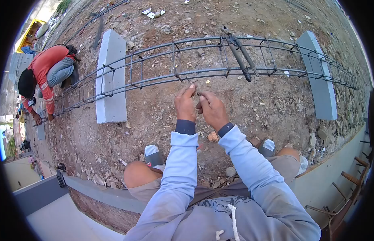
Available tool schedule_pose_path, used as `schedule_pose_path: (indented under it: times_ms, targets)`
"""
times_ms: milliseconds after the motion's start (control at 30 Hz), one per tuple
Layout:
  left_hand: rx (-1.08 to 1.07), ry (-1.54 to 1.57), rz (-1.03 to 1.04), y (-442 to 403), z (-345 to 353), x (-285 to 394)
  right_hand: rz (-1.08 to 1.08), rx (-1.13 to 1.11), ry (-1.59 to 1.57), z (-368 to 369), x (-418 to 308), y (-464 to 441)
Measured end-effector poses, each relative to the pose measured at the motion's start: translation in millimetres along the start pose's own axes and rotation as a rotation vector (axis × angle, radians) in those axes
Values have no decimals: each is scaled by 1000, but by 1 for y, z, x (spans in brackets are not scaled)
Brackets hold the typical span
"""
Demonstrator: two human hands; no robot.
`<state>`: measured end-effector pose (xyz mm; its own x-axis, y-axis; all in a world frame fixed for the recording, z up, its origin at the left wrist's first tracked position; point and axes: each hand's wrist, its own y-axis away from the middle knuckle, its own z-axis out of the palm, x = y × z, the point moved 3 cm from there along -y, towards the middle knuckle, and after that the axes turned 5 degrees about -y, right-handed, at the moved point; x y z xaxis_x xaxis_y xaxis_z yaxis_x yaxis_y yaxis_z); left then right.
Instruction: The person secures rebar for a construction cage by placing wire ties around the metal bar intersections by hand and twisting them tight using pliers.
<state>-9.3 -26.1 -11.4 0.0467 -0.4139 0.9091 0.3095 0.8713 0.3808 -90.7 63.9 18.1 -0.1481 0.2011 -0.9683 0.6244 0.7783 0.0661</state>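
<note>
Both bare hands are up close together just on the near side of a long steel cage (175, 75), the kind made of rods with square loops along it. The left hand (185, 103) has its fingertips right by the near lower rod, and I can't tell if they're touching it. The right hand (214, 110) is just beside it, a bit further back. Fingers on both are curled in and look narrow, but whatever might be pinched in there is too small to make out, so I can't tell if they're holding anything.

The cage runs left to right across two grey blocks, a left block (111, 110) and a right block (324, 102). A pair of long-handled pliers (237, 56) rests across the rods, right of the hands. Over at the far left, another person (54, 64) in a red top crouches with both hands down at the cage's end. Dirt and rubble (155, 124) underneath.
</note>
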Motion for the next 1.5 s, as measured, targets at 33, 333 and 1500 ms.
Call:
schedule_pose_path:
  times_ms: [33,333,1500]
  targets:
    - [-35,-28,-3,0,-5,-1,81,3,-97,4,0,12]
    - [-325,-491,-64,-34,-30,1,381,339,-549,68,25,13]
    - [-189,-749,782,-54,-37,92,31,476,409,99,-32,-52]
